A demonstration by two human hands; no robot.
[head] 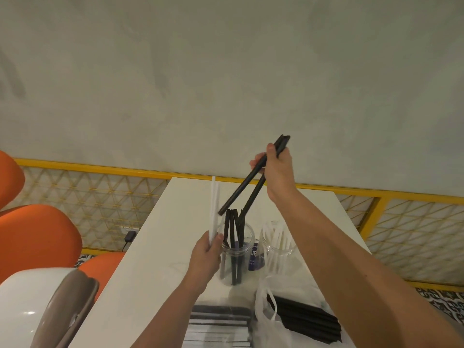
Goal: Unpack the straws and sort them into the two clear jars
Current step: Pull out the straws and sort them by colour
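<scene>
Table, grey wall; left grip round white straws, right grip round black straws.

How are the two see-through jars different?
The clear plastic jar on the left holds thin black straws; the clear plastic jar on the right holds thin white straws. The right hand holds long black straws over the left jar; no hand is over the right jar. The left hand, gripping loose white straws, is beside the left jar, not the right. Both stand upright, lidless, on the white table.
</scene>
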